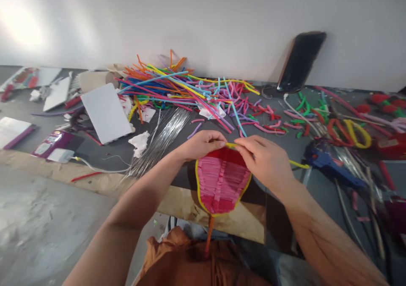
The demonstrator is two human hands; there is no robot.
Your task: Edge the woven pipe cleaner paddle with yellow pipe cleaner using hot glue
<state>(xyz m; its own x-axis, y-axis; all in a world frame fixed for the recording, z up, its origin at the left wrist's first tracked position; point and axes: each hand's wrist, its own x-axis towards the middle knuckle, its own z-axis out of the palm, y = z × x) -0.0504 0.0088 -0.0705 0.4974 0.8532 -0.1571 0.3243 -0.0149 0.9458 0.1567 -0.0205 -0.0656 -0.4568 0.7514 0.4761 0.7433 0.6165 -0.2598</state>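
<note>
A rounded pink and red panel of pipe cleaners (223, 180), edged in yellow, is held upright in front of my body. An orange stem (209, 235) runs down from its lower tip. Along the panel's top edge lies a yellow pipe cleaner (231, 145), which both hands pinch. My left hand (203, 144) is closed at the upper left corner, thumb against the fingers. Close beside it, my right hand (264, 161) pinches the same strand, covering the upper right corner. Past the right hand a yellow end (299, 164) sticks out.
Behind the hands is a heap of coloured pipe cleaners (177, 85), with silver wires (166, 134) nearer me. A phone (301, 61) leans against the wall. To the right lie a blue glue gun (333, 163) and orange-handled scissors (339, 133). A white box (106, 113) stands left.
</note>
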